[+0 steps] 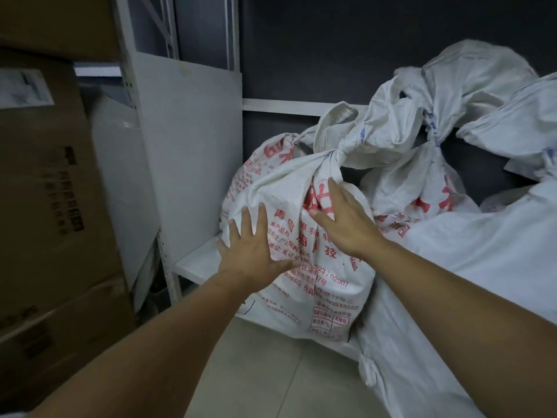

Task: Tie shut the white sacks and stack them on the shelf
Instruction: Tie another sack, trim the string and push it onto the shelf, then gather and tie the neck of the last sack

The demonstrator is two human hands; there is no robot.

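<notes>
Head view, looking forward and down into a white shelf unit (196, 263).

Shows stacked brown cardboard boxes (45, 191) at far left, carrying a white paper label (25, 87) and dark block print, both too blurred to read.

Shows next a white upright panel (187, 146) closing the shelf's left end.

Places the left hand (253, 248) flat on the lower left side of a white sack (277, 182), fingers straight and spread wide, gripping nothing.

Sets that sack upright on the low shelf board, just beside the panel, neck knotted shut at the top. Carries red Chinese print across the front, mostly blurred; reads "02007" and "933555" among the lower lines.

Places the right hand (346, 218) on the sack's upper front, just below the knot, fingers straight and fanned apart, likewise holding nothing.

Shows further right a second tied sack (416, 182) with large red characters, touching the first, more knotted white sacks piled behind, and a plain white sack (467, 282) leaning in the right foreground.
</notes>
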